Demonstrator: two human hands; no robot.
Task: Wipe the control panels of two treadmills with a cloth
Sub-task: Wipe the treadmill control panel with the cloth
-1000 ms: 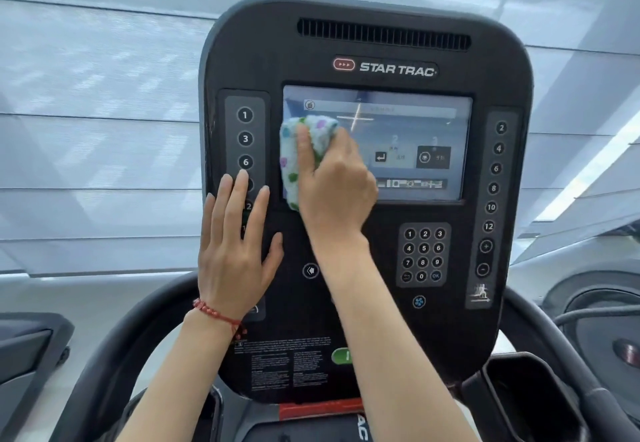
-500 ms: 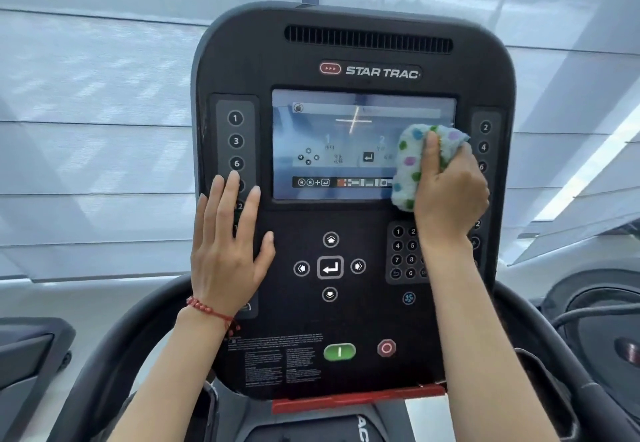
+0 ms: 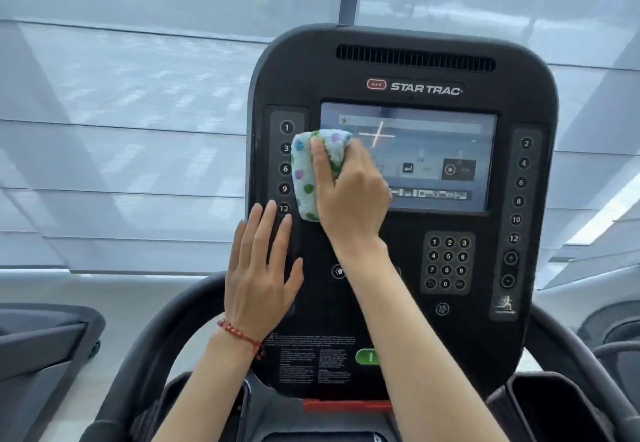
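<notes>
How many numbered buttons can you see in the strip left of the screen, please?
5: buttons 1, 3, 6, 9 and 12, top to bottom. The left hand may hide more below.

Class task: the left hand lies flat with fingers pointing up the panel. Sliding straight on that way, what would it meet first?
Probably the number 12 button just above the left hand fingertips, then the 9.

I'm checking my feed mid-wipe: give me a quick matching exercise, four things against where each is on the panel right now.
Things:
1. cloth
2. left hand
3. number keypad
4. green button

Places:
A. bottom centre, partly behind the right forearm
B. left edge of the screen, gripped by the right hand
C. lower right of the panel, uncovered
D. flat on the panel's lower left

Pairs: 1-B, 2-D, 3-C, 4-A
</notes>
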